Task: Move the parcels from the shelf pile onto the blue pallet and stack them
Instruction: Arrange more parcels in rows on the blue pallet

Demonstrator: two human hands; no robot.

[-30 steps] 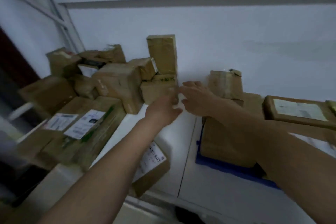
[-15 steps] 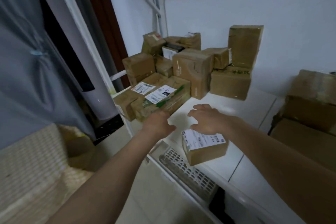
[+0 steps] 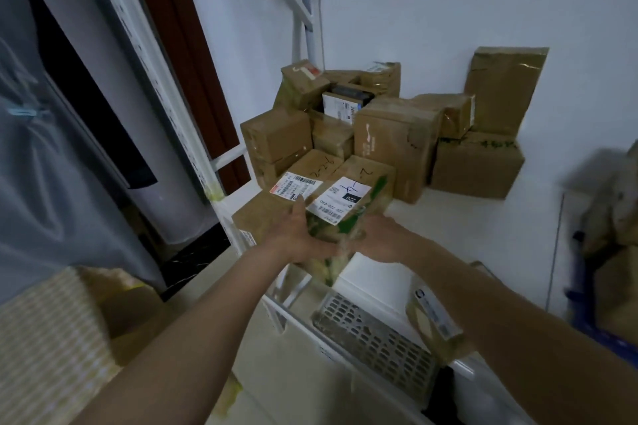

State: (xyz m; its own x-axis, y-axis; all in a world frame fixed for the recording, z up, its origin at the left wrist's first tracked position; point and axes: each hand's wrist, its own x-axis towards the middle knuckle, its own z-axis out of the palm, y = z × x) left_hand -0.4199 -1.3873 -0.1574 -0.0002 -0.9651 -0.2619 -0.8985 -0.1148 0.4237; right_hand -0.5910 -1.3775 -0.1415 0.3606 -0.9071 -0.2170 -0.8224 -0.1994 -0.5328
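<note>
Item: green-printed parcel, our landmark, front of the shelf pile.

Fingers: our left hand cups the parcel's near-left corner, thumb lying up along its side and the fingers curled against it. Our right hand takes the near-right side; its fingers go under or behind the carton, so we cannot tell how far they wrap. We judge both hands are gripping, one to each side, because the carton looks too wide for one.

Parcel: tilted, near end overhanging the shelf edge, a white label on top. We judge it is mid-lift, not yet clear of the pile.

Left of the parcel, touching: a flat carton with a barcode label.
Behind the parcel: the remaining brown boxes, heaped into the wall corner.
Right of the parcel and nearer us: a small labelled box on the shelf edge.
Far right of the parcel: the blue pallet, blurred, already bearing cartons, so stacking has begun.
Below the parcel: a perforated grey crate.
</note>
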